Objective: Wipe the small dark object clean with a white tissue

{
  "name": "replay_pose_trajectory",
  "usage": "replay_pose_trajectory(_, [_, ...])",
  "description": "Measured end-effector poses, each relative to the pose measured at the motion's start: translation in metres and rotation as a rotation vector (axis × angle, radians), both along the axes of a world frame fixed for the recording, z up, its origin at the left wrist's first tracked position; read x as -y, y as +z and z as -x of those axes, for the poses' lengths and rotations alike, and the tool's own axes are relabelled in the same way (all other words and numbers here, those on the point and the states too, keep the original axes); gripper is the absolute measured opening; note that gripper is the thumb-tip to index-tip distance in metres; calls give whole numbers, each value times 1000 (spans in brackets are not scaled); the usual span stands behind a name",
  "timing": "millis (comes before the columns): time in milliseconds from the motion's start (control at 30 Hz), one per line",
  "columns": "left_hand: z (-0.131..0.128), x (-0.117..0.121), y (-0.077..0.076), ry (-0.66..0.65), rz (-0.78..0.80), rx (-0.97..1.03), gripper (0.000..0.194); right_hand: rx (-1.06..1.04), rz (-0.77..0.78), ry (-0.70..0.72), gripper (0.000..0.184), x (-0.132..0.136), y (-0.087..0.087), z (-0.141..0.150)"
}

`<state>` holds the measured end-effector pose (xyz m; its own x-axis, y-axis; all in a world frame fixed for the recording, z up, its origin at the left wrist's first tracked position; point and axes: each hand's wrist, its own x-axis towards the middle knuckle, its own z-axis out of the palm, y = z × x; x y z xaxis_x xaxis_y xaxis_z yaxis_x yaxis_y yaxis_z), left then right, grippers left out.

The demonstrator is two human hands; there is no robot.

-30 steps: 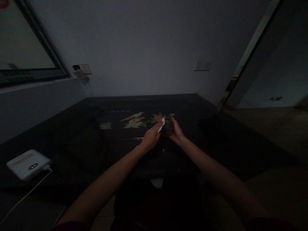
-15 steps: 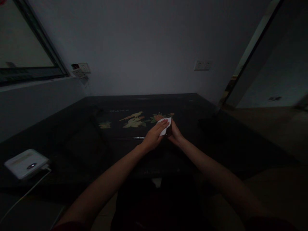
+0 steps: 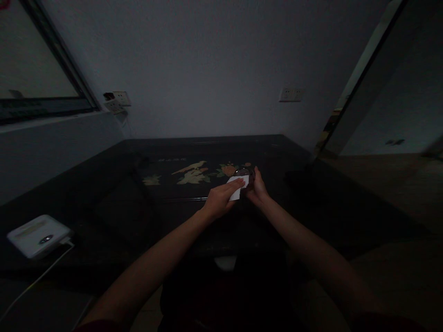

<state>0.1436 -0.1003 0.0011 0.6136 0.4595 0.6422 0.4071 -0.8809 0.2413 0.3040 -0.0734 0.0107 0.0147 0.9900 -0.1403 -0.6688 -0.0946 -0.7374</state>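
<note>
My left hand (image 3: pixel 221 198) has its fingers pressed over a folded white paper, likely tissue (image 3: pixel 235 196), holding it against a dark, shiny, round-rimmed object (image 3: pixel 244 171). From the other side my right hand (image 3: pixel 259 189) grips that object, fingers curled along its right edge. Dim light and the paper hide most of the object, so its exact kind is unclear. Both hands are above the dark tabletop (image 3: pixel 214 145), in front of its painted bird and flower pattern (image 3: pixel 192 175).
On the left of the table stands a white box-shaped device (image 3: pixel 38 235) with a white cable (image 3: pixel 38 281) running off it. Wall sockets (image 3: pixel 291 94) are on the wall behind. A window (image 3: pixel 38 55) is at the upper left, and a doorway edge (image 3: pixel 360 69) at the right.
The round object has tilted so that its rim shows. My right hand has shifted slightly right, and the white paper now lies lower across the object.
</note>
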Motion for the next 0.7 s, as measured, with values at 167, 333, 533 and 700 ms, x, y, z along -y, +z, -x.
replay_pose_trajectory(167, [2,-3,-1,142,39,-13,51,-23,34,-30,47,2,2,-1])
replay_pose_trajectory(333, [1,-9,-1,197,134,-5,53,-20,60,13,48,3,2,1])
replay_pose_trajectory(533, [-3,-21,-12,85,233,113,57,-9,96,105,46,0,-7,6])
replay_pose_trajectory(700, [-2,-26,-17,17,225,174,59,7,107,131,40,2,-11,11])
